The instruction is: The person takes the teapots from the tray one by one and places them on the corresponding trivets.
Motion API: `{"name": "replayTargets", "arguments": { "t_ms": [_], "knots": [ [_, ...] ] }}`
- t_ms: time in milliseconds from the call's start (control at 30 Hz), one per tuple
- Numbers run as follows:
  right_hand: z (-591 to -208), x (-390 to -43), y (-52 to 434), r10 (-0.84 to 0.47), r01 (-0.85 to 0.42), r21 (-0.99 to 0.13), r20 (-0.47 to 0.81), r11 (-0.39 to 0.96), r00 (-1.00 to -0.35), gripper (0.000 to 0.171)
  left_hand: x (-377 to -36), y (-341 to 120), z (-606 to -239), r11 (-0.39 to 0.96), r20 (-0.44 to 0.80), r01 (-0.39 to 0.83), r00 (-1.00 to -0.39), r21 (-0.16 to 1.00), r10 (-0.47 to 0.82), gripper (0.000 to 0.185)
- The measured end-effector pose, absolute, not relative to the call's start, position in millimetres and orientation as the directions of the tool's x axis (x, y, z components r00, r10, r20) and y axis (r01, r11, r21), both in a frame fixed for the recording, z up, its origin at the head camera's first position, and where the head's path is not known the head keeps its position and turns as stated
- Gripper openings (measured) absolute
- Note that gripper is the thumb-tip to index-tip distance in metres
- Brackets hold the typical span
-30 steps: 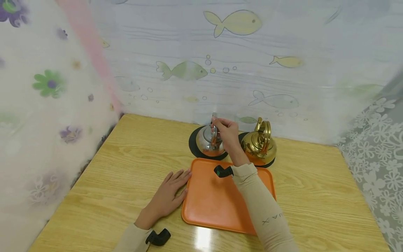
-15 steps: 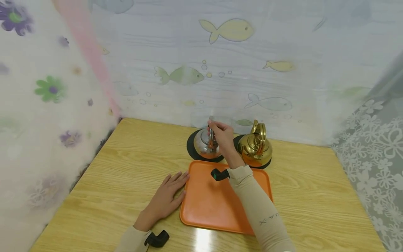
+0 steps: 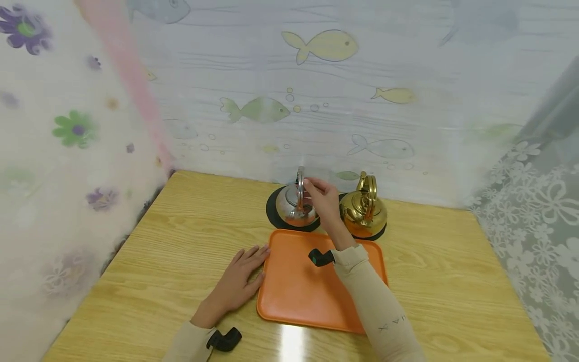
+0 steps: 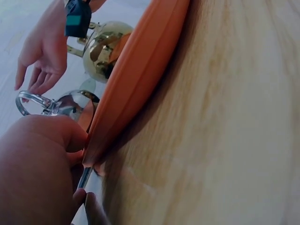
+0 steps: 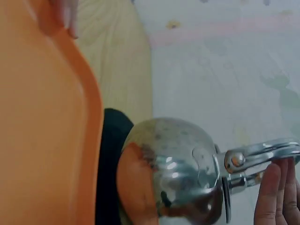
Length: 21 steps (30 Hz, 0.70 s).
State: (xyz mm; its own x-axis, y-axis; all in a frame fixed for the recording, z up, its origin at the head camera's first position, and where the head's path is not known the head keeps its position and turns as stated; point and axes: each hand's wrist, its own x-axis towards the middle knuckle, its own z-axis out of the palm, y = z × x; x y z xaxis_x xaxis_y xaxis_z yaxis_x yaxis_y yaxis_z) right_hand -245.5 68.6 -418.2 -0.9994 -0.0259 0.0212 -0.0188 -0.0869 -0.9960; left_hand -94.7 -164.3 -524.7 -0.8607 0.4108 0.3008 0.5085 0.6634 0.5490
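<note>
Wooden table holds an orange tray, steadied at its edge by the flat, relaxed left hand. Silver kettle sits on a black mat behind the tray, beside the gold kettle; right hand at its raised handle, fingers loose, not gripping. Step looks like reaching; next needs fingers curled round the handle

Both arms wear beige sleeves, the right printed with dark lettering, each wrist carrying a black camera.
</note>
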Motion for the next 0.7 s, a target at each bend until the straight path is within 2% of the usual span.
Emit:
{"name": "replayTargets", "arguments": {
  "t_ms": [133,267,433,700],
  "knots": [
    [-419.0,-232.7,79.2,-0.038,-0.057,-0.996,0.060,-0.075,-0.997,0.037,-97.7,-165.2,-524.5,0.654,0.307,0.511,-0.859,0.558,0.410,0.051],
    [-420.9,-213.2,94.1,-0.136,-0.094,-0.994,0.101,-0.054,-0.986,0.041,-99.1,-165.8,-523.2,0.658,0.315,0.515,-0.857,0.550,0.407,0.051],
    [-420.8,-185.4,114.5,-0.251,-0.152,-0.984,0.125,0.094,-0.960,0.044,-99.8,-168.1,-517.0,0.674,0.294,0.496,-0.868,0.548,0.400,0.052],
    [-429.0,-142.7,164.9,-0.248,-0.272,-0.915,0.200,0.300,-0.948,0.041,-99.7,-176.2,-502.3,0.762,0.276,0.435,-0.899,0.480,0.339,0.054]
  ]
}}
